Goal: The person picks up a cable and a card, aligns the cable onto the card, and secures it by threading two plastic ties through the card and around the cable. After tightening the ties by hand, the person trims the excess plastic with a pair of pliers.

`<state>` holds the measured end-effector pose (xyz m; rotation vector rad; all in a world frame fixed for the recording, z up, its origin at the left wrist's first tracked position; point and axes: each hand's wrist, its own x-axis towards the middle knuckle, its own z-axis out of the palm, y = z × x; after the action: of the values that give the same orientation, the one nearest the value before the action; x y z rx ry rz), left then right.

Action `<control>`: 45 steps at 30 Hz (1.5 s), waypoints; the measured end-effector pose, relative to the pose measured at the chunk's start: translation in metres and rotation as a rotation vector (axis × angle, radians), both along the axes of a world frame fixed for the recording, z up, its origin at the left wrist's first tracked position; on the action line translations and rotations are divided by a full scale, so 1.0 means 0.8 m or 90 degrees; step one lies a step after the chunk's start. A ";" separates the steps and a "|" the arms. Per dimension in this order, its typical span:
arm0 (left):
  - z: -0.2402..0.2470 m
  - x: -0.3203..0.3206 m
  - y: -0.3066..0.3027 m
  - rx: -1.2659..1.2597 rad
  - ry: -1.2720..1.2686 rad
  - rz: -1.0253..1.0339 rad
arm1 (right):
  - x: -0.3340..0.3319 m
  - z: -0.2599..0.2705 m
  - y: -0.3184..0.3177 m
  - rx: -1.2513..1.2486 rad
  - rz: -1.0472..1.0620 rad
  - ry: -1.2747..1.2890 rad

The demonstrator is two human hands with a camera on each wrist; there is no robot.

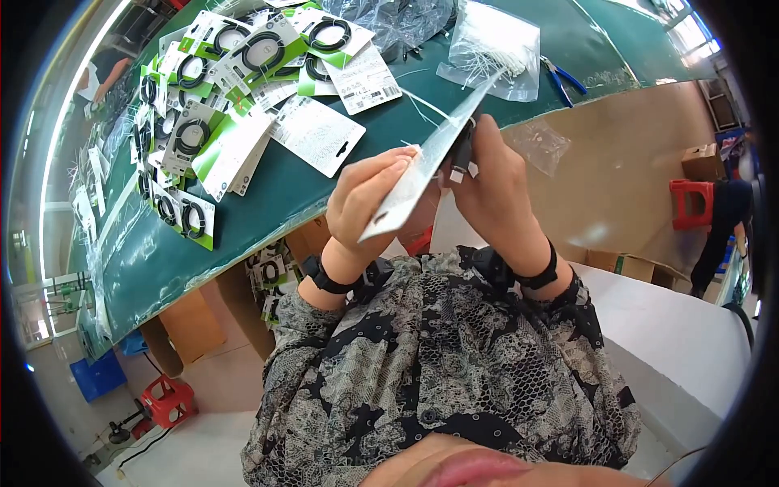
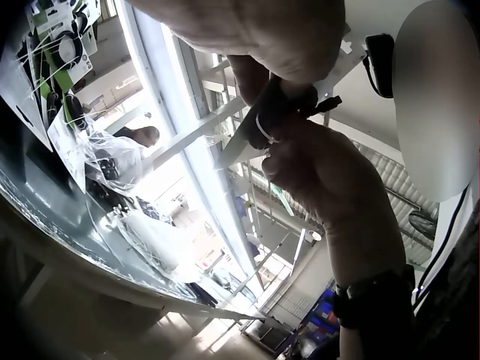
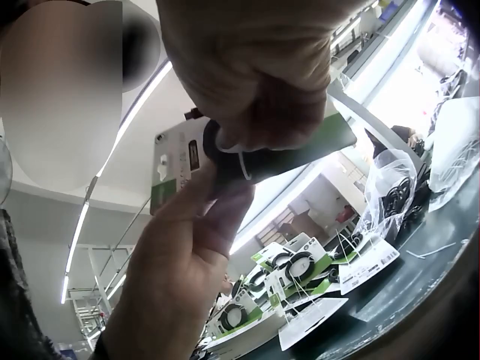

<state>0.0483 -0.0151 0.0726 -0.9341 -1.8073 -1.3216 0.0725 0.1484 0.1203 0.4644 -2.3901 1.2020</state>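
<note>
Edge-on in the head view, a green and white cardboard card (image 1: 422,174) is tilted in front of the chest. My left hand (image 1: 365,195) grips it, thumb and fingers on either side. On the card's other side my right hand (image 1: 497,174) pinches a coiled black cable (image 1: 462,154) against the card. A white cable tie (image 3: 244,163) loops around the coil near the right fingers in the right wrist view. The cable's plug (image 2: 328,105) sticks out past the right hand in the left wrist view. The right fingertips are partly hidden behind the card.
Carded black cables (image 1: 195,138) lie heaped on the green table (image 1: 268,199). Toward the back are a bag of white cable ties (image 1: 495,49), blue-handled pliers (image 1: 561,81) and grey plastic bags (image 1: 398,24). Red stools (image 1: 169,401) stand on the floor, and another person (image 1: 722,219) is at right.
</note>
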 end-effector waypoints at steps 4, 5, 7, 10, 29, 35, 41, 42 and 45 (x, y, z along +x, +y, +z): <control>-0.012 0.004 0.002 0.468 -0.467 -0.195 | 0.000 -0.035 0.037 -0.278 0.066 -0.034; -0.008 0.006 0.000 0.470 -0.468 -0.190 | -0.001 -0.051 0.046 -0.436 0.107 0.015; 0.008 0.009 0.004 0.544 -0.596 -0.274 | -0.028 -0.098 0.053 -0.483 0.024 -0.061; 0.012 0.014 0.011 0.579 -0.680 -0.333 | -0.031 -0.093 0.020 -0.320 -0.101 -0.025; -0.022 0.002 0.035 0.622 -0.795 -0.368 | -0.046 -0.164 0.014 -0.349 -0.002 -0.091; -0.038 -0.009 0.039 0.595 -0.781 -0.323 | -0.038 -0.145 0.042 -0.408 0.150 -0.212; -0.050 -0.026 0.017 0.519 -0.790 -0.292 | -0.022 -0.103 0.052 -0.259 -0.130 0.001; -0.052 -0.026 0.017 0.521 -0.817 -0.317 | -0.018 -0.084 0.047 -0.074 -0.114 0.066; -0.053 -0.034 0.024 0.511 -0.857 -0.376 | -0.018 -0.078 0.049 0.123 -0.098 0.136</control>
<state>0.0208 0.0037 0.0302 0.0178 -1.4323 -3.2142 0.0583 0.1873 0.0577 0.4346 -2.3184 0.8164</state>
